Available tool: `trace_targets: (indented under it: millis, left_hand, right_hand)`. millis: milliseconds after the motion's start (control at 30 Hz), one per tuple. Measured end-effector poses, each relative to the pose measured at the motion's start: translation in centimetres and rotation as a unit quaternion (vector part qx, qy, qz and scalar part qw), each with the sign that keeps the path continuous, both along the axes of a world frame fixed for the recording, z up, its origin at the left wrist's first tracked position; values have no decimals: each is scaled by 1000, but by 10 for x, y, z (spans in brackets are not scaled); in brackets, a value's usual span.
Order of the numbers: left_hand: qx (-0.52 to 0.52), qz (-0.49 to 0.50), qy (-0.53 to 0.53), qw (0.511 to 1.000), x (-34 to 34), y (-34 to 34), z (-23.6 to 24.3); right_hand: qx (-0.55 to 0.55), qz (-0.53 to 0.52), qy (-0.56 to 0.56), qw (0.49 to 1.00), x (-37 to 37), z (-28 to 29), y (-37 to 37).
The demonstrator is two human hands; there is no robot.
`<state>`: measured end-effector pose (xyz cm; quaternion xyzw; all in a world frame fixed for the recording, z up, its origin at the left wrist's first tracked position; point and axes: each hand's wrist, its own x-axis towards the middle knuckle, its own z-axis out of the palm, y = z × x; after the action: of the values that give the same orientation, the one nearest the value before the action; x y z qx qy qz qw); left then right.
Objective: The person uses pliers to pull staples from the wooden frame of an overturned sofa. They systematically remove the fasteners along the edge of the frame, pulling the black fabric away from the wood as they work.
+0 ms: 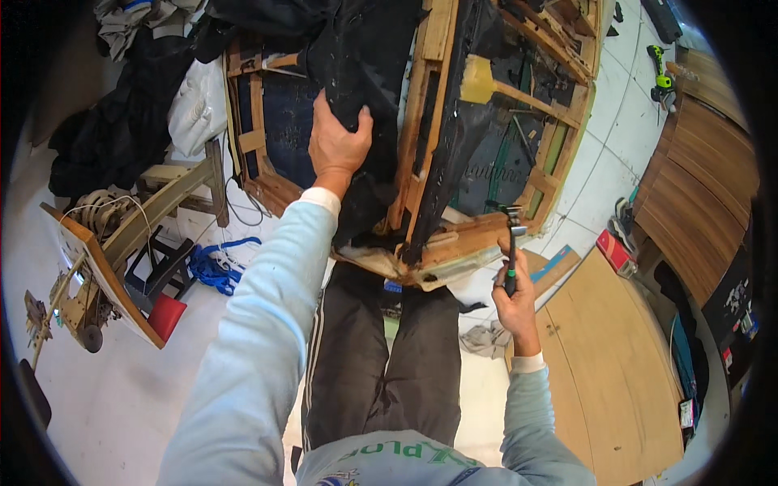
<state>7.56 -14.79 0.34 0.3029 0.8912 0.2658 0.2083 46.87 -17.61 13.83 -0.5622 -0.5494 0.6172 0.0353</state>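
Blue shirt (389,466) is sitting at six o'clock, left hand (339,150) is resting wide-fingered on black cloth (377,81) near twelve, right hand (516,298) is gripping a hammer (512,251) at three. I'd be keeping that cloth smooth, tbh.

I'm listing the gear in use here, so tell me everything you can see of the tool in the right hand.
The tool looks like a small hammer: a slim dark handle with green accents, and a shiny, metal-looking head whose exact shape is too small to make out. The right hand grips it by the handle, with the head pointing away from the body. In the picture, its head overlaps the near right corner of the wooden frame; whether they touch, I cannot tell.
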Motion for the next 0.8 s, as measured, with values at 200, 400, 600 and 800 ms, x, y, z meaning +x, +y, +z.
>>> trace_targets:
  millis: [200, 400, 600, 800]
  left_hand:
    - [-4, 3, -7, 1000, -3, -1, -3]
    - [-20, -20, -9, 1000, 4, 6, -3]
    - [65, -102, 215, 969, 5, -11, -12]
    - [116, -442, -380, 804, 116, -136, 97]
  right_hand:
    - [-18, 47, 74, 996, -44, -53, -3]
    - [-10, -70, 157, 985, -90, -98, 22]
    - [14, -122, 165, 979, -63, -6, -22]
    - [-31, -69, 106, 991, -1, 95, -134]
